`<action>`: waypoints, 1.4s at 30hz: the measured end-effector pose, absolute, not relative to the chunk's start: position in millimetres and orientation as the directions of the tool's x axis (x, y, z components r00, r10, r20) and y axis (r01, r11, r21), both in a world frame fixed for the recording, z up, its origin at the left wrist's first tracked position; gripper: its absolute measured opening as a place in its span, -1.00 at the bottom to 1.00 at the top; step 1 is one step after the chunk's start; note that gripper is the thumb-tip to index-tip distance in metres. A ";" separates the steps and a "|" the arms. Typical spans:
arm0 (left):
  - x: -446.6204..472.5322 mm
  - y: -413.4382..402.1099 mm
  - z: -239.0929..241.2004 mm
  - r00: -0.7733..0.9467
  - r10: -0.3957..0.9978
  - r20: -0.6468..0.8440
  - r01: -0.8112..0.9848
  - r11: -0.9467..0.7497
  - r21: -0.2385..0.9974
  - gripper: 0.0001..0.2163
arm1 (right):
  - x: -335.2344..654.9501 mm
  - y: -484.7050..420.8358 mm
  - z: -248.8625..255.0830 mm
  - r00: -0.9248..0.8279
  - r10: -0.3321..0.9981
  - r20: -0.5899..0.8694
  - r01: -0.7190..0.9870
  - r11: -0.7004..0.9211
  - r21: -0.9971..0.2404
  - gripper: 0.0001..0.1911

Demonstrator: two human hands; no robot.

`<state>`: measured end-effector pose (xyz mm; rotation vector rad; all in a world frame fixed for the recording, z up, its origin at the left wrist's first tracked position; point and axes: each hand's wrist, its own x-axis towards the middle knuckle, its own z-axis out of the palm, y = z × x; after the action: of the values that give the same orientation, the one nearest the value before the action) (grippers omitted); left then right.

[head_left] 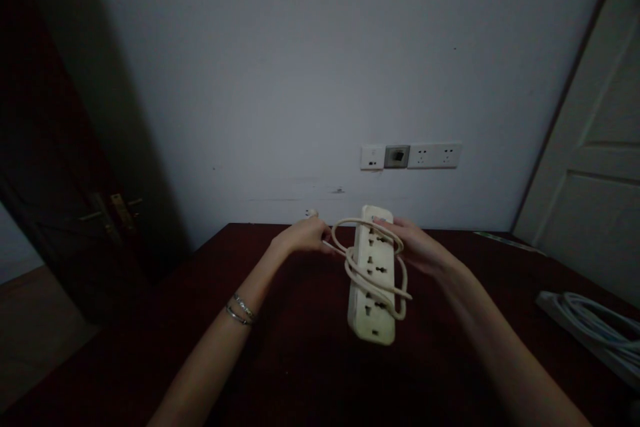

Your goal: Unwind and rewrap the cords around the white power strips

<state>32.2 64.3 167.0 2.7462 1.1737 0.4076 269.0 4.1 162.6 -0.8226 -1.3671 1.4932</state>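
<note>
A white power strip (373, 330) is held up over the dark table, tilted, with its sockets facing me. Its cream cord (379, 285) lies in loose loops around and across the strip. My right hand (413, 243) grips the strip's far end from the right side, thumb on its face. To the left, my left hand (305, 235) is closed on the plug end of the cord, and the plug (312, 213) pokes out above the fingers. A stretch of cord runs from that hand to the loops.
Wall sockets and a switch panel (435, 155) sit on the wall behind the table (300, 373). At the right lies another white strip with a coiled cable (600, 323). A dark door with a handle (120, 210) stands left, a pale door (595, 133) right.
</note>
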 end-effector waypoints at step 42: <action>29.9 12.7 195.8 0.697 0.677 0.238 0.421 -0.655 0.628 -0.75 | 281.4 30.0 143.0 -0.236 0.967 0.094 -0.144 0.061 -0.988 -0.71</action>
<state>29.9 12.7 195.8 2.3646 0.8395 0.6260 281.4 30.0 143.0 -0.9250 -1.3163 1.3867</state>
